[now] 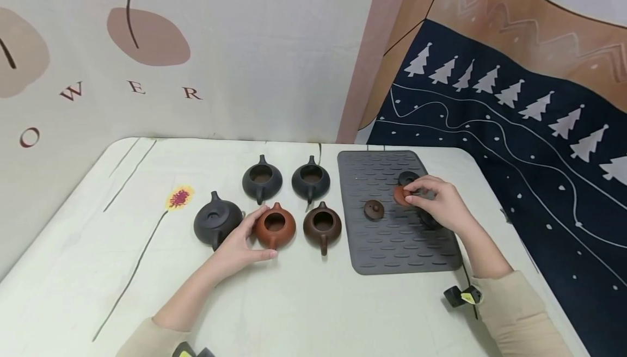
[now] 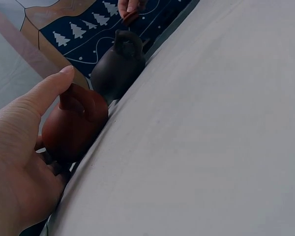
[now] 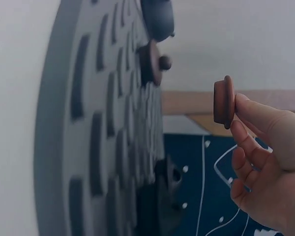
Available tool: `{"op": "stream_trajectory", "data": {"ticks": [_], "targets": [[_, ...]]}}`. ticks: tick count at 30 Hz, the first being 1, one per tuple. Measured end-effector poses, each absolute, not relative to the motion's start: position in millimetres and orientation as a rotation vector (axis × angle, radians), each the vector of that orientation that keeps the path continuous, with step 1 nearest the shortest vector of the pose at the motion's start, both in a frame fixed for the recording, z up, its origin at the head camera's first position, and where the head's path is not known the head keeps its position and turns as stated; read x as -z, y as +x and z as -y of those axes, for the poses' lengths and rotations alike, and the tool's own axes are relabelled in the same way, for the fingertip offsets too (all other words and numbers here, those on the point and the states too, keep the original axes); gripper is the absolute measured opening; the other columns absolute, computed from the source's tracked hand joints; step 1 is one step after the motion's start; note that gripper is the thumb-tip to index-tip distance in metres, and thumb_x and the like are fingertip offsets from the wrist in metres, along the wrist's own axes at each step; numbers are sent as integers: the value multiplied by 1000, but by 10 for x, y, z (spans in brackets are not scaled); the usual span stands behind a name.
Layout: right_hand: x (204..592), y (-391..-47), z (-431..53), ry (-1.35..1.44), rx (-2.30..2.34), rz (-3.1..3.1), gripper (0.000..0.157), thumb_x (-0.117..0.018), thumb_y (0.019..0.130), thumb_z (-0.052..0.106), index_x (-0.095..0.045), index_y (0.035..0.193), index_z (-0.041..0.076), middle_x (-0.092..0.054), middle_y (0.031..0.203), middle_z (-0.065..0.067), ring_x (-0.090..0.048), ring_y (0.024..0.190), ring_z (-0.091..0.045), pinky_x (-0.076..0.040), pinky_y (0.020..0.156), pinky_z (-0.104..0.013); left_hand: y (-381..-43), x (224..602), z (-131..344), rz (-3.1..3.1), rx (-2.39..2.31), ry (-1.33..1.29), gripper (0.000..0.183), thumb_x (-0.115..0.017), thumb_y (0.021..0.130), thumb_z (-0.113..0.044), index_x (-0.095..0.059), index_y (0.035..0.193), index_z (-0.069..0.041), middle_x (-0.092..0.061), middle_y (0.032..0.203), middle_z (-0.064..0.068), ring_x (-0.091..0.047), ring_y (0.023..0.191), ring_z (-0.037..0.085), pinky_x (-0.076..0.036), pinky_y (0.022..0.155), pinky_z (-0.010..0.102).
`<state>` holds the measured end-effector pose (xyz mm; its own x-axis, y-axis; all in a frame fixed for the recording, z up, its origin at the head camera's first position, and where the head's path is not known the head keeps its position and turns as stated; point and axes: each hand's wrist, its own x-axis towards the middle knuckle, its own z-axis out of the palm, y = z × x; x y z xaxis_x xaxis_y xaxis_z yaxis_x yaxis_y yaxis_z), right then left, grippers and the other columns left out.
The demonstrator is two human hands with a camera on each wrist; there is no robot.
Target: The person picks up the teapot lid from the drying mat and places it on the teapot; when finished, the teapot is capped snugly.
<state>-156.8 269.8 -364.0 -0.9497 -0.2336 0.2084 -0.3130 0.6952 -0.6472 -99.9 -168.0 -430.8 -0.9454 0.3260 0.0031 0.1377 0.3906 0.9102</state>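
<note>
On the white tablecloth (image 1: 313,308), the left hand (image 1: 239,247) curls round an orange clay teapot (image 1: 281,234); the right hand (image 1: 441,200) pinches a reddish lid (image 1: 399,196) above the grey mat (image 1: 387,248), near half-hidden, probably black lids (image 1: 407,178). Tree-printed navy cloth (image 1: 534,196) hangs far right.

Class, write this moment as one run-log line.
left hand: holds lidless red teapot | right hand: pinches red lid above gray mat | brown lid: on mat
</note>
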Motion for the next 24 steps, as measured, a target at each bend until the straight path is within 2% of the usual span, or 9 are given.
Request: {"op": "stream_trajectory", "data": {"ticks": [2, 9, 11, 18, 24], "targets": [[3616, -1546, -2650, 478, -1108, 2759, 17, -73, 85, 7, -72, 102, 8, -64, 105, -5, -53, 91, -25, -45, 73, -35, -1001, 4312, 1681, -2470, -1589, 421, 98, -85, 74, -22, -27, 151, -7, -29, 153, 13, -25, 139, 32, -20, 110, 50], [3545, -1474, -2478, 524, -1210, 2696, 15, -73, 85, 6, -73, 99, 6, -63, 105, -7, -52, 95, -33, -44, 78, -50, -996, 4306, 1684, -2460, -1595, 423, 97, -84, 74, -22, -26, 151, -7, -27, 154, 13, -23, 140, 32, -19, 111, 51], [3523, -1455, -2429, 524, -1230, 2687, 15, -73, 84, 5, -73, 99, 6, -63, 106, -7, -52, 95, -32, -44, 79, -50, -995, 4302, 1683, -2456, -1596, 423, 98, -84, 74, -22, -26, 151, -7, -27, 154, 13, -23, 140, 32, -19, 111, 51], [3467, -1386, -2239, 549, -1230, 2671, 16, -76, 83, 9, -74, 98, 11, -63, 103, -1, -50, 95, -21, -43, 78, -41, -996, 4300, 1685, -2442, -1600, 415, 97, -84, 75, -23, -26, 151, -8, -25, 155, 13, -21, 141, 32, -19, 111, 50], [3488, -1349, -2068, 602, -1299, 2645, 16, -76, 83, 12, -74, 99, 12, -64, 103, 1, -53, 97, -23, -44, 82, -47, -989, 4294, 1687, -2440, -1605, 422, 97, -84, 75, -23, -26, 151, -8, -24, 155, 13, -21, 141, 31, -19, 111, 50]]}}
